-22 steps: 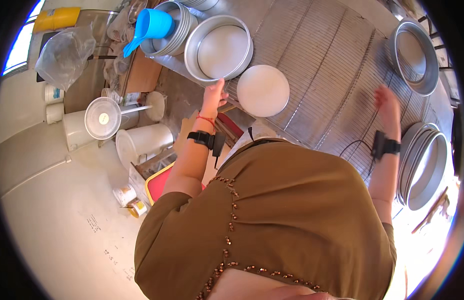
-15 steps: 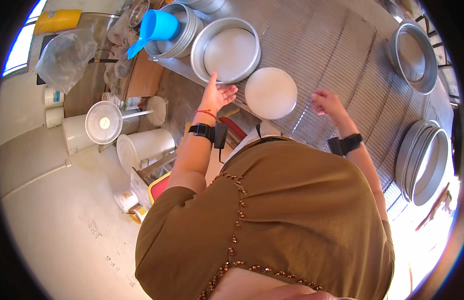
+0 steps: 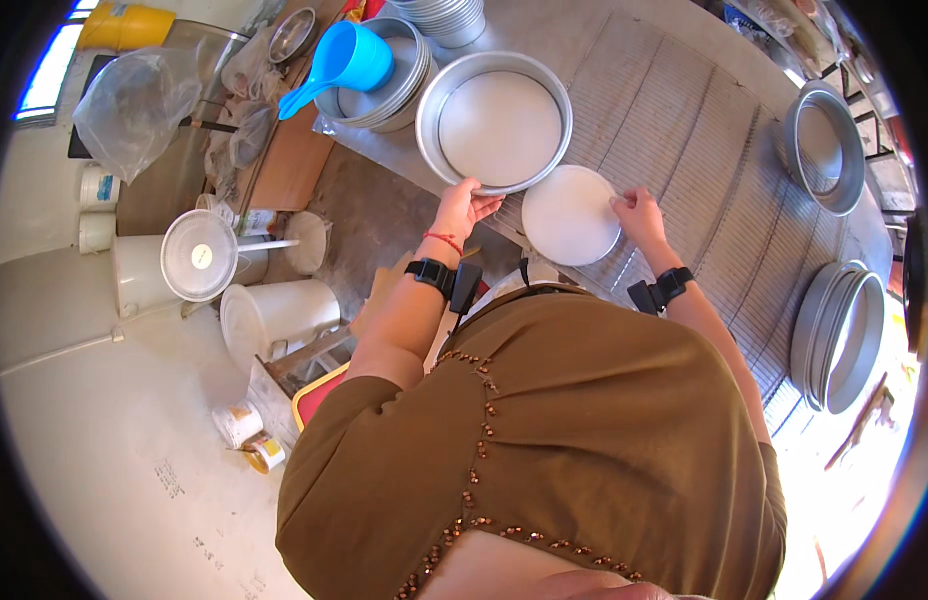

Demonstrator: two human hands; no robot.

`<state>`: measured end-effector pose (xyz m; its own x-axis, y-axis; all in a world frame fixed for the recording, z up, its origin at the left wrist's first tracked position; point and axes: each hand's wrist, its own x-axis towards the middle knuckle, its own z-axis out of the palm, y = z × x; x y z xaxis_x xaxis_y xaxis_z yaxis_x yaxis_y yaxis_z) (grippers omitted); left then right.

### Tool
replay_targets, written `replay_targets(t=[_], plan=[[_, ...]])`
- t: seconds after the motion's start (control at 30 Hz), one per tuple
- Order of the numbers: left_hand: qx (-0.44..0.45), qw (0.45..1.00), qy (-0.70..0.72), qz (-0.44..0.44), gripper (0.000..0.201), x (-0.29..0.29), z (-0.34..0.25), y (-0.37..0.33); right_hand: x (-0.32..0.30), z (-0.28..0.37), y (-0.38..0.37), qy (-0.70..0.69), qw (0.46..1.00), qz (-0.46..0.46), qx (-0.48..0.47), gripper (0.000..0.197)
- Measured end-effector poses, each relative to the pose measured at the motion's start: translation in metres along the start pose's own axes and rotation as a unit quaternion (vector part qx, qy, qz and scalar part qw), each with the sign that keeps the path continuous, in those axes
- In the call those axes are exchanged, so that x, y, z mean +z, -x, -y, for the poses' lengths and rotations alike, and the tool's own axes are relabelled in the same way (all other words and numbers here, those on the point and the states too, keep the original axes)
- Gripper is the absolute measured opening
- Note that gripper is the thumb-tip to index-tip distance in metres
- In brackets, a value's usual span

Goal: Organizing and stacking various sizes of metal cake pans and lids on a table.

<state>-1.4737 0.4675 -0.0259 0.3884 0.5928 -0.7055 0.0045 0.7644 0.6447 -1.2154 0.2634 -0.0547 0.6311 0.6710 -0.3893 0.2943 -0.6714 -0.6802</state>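
Observation:
A round metal cake pan (image 3: 556,128) stands at the table's near edge, with a pale round disc (image 3: 499,125) lying flat in its bottom. My left hand (image 3: 464,210) grips the pan's near rim, thumb over the edge and fingers below it. Just right of the pan lies a flat white round (image 3: 569,218), seemingly paper; whether it is one sheet or a stack I cannot tell. At its right edge my right hand (image 3: 640,214) is closed, thumb and fingertips pinching the rim of the white round.
Stacked metal pans (image 3: 424,88) with a blue plastic jug (image 3: 352,62) in them stand at the far left. A single pan (image 3: 824,150) and a stack of rings or pans (image 3: 834,335) sit at the right. Wire racking (image 3: 704,150) covers much of the table. White buckets (image 3: 284,315) stand left.
My left hand has gone from open beside the pan to holding its rim. The right hand has moved left onto the white round's edge and closed. The whole view has shifted slightly.

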Motion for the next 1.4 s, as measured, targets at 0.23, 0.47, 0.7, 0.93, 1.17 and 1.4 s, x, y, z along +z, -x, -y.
replay_targets(t=[0.23, 0.47, 0.7, 0.93, 1.17, 1.4], plan=[[0.135, 0.983, -0.119, 0.039, 0.037, 0.052, -0.037, 0.036, -0.053, 0.056, 0.02, -0.288, 0.935, -0.161, -0.127, 0.033], [0.274, 0.935, -0.219, 0.057, 0.049, 0.117, -0.035, 0.033, -0.093, 0.089, 0.05, -0.417, 0.905, -0.025, -0.076, 0.076], [0.53, 0.712, -0.452, 0.088, 0.06, 0.185, -0.031, 0.085, -0.115, 0.047, 0.055, -0.664, 0.746, 0.048, -0.005, 0.098], [0.634, 0.567, -0.507, 0.143, 0.071, 0.222, -0.02, 0.094, -0.126, 0.019, 0.06, -0.763, 0.643, 0.058, -0.036, 0.11], [0.671, 0.529, -0.499, 0.148, 0.072, 0.241, -0.012, 0.094, -0.142, -0.003, 0.084, -0.796, 0.604, 0.038, -0.008, 0.115], [0.717, 0.445, -0.509, 0.171, 0.082, 0.253, -0.005, 0.09, -0.143, -0.022, 0.089, -0.809, 0.586, 0.032, 0.01, 0.106]])
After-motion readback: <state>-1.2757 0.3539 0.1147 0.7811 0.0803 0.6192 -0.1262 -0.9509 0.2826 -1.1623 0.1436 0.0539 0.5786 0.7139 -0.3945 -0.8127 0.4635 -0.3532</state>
